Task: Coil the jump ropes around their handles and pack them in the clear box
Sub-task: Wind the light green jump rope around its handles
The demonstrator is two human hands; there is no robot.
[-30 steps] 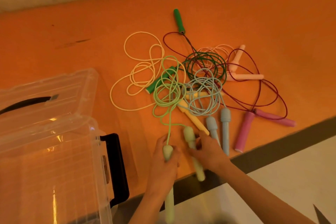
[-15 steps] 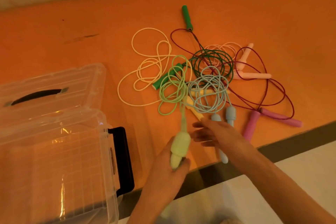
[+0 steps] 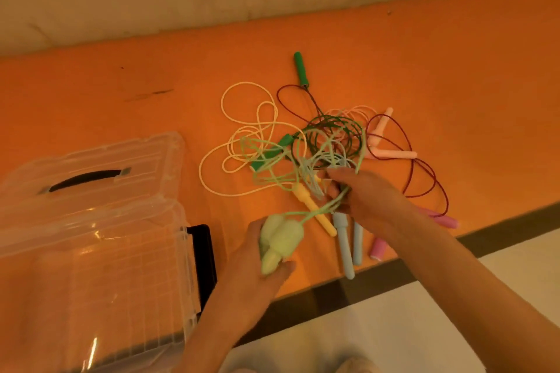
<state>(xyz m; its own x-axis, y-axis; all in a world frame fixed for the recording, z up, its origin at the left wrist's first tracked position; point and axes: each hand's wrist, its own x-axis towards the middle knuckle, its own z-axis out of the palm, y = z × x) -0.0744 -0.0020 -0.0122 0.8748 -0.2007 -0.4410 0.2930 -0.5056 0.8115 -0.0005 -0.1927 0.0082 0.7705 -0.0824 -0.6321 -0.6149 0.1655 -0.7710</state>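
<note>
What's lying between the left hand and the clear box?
Head view: mostly bare orange tabletop, plus the box's black latch on the clear box wall facing the left hand.

Glossy clear plastic box (image 3: 91,266) with black plastic latch (image 3: 203,263); matt, foam-like handles (image 3: 280,241); thin smooth cords (image 3: 242,142); matt orange tabletop (image 3: 454,70).

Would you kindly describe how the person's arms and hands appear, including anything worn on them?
Both forearms are bare, with no sleeves in view. The left hand and right hand wear no gloves, and no rings, watch or bracelets are visible. Motion blur hides finer detail.
</note>
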